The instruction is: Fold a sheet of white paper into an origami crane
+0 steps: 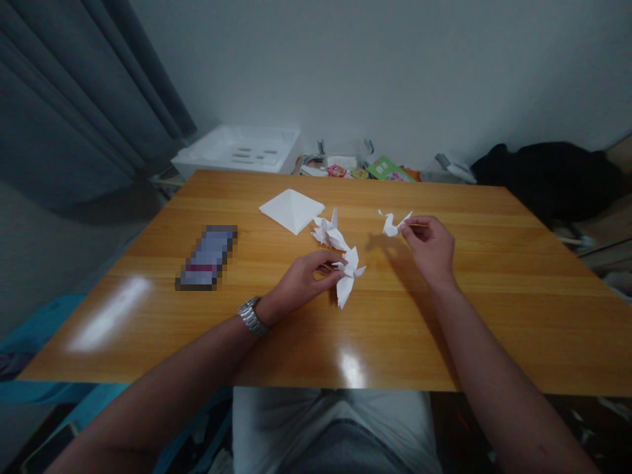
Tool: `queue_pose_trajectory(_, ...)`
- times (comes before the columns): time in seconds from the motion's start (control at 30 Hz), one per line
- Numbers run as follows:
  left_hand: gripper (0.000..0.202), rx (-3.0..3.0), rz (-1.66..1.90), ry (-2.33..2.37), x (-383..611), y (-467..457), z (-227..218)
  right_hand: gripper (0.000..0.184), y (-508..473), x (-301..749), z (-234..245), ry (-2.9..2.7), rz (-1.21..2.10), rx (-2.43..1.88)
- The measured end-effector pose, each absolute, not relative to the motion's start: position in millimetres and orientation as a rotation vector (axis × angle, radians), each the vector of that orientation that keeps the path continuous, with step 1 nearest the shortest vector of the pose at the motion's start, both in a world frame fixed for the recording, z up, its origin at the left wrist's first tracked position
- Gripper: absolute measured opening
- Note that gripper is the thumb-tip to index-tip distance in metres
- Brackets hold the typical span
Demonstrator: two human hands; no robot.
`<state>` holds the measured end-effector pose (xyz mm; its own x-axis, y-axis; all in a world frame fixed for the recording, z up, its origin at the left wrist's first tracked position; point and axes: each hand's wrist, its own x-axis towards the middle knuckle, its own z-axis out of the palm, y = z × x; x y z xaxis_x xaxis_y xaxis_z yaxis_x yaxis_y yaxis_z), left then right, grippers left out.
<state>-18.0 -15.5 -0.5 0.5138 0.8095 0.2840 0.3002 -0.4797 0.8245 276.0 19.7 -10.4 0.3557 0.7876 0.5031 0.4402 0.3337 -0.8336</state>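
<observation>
Between the thumb and fingers of my left hand (309,276) is a white origami crane (347,273) with spread wings, close above the middle of the table. My right hand (430,249) pinches a smaller white origami bird (390,226) by one end; its thin curved neck points left, and a shadow falls on the wood below it. Just behind the left hand's crane lies another folded white paper bird (328,230), partly overlapped in view. Farther back and left, a flat, kite-shaped piece of folded white paper (292,209) rests on the table.
The glossy wooden table (395,342) spans the view. A phone (207,257), blurred out, lies at its left. Beyond the far edge are a white plastic tray (237,146), a green booklet (389,168) and small items. A black cloth heap (548,178) sits at the right.
</observation>
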Motion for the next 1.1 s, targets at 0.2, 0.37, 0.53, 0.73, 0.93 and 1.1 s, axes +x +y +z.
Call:
queue_pose_trajectory(0.2,0.026,1.981,0.901,0.924,-17.5,-14.8,-3.6,0.023,2.3,253.3,5.9,-1.275,0.447,-1.181)
queue_pose_trajectory(0.37,0.027,1.977,0.914,0.924,-17.5,-15.3,-3.3,0.03,-8.8,238.6,15.3,-1.273,0.534,-1.107)
queue_pose_trajectory(0.53,0.026,2.013,0.917,0.927,-17.7,-15.4,-3.2,0.027,-16.6,233.4,19.1,-1.29,0.58,-1.098)
queue_pose_trajectory(0.73,0.023,2.024,0.93,0.939,-16.8,-14.7,-2.9,0.026,-21.5,230.3,16.7,-1.276,0.631,-1.025)
queue_pose_trajectory(0.93,0.025,2.035,0.923,0.941,-16.4,-16.0,1.3,0.024,-29.0,221.4,18.8,-1.333,0.676,-1.006)
queue_pose_trajectory(1.1,0.027,2.035,0.936,0.932,-15.9,-16.4,-0.7,0.021,-36.6,212.4,24.8,-1.363,0.712,-0.959)
